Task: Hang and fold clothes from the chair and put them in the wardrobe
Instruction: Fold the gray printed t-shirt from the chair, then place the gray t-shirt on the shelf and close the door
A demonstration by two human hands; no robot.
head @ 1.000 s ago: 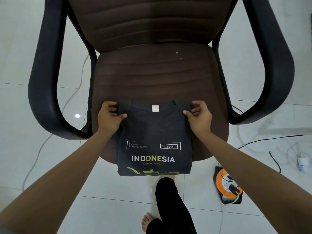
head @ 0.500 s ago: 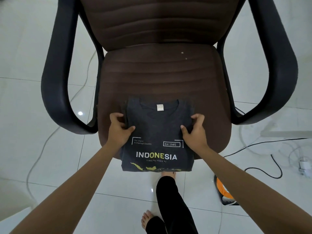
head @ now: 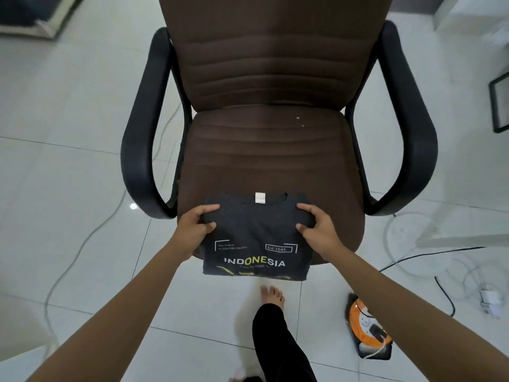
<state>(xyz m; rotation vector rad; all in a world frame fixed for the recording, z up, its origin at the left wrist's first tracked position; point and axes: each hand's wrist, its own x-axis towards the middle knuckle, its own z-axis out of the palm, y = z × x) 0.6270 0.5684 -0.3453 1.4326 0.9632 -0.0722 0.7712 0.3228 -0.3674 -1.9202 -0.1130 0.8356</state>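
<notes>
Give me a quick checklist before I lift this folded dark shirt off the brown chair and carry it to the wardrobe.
1. Left hand grips the left edge of the folded dark grey printed T-shirt: ok.
2. Right hand grips its right edge: ok.
3. Fold is tidy, collar tag up: ok.
4. Shirt fully supported by the brown padded office chair: not ok, its front edge overhangs the seat.
5. Floor path free: not ok, the orange cable reel and loose white cables lie to the right.
6. Wardrobe ready: cannot tell, out of view.

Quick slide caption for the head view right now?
Both hands, left hand and right hand, grip a folded dark T-shirt at the brown chair seat's front edge.
</notes>
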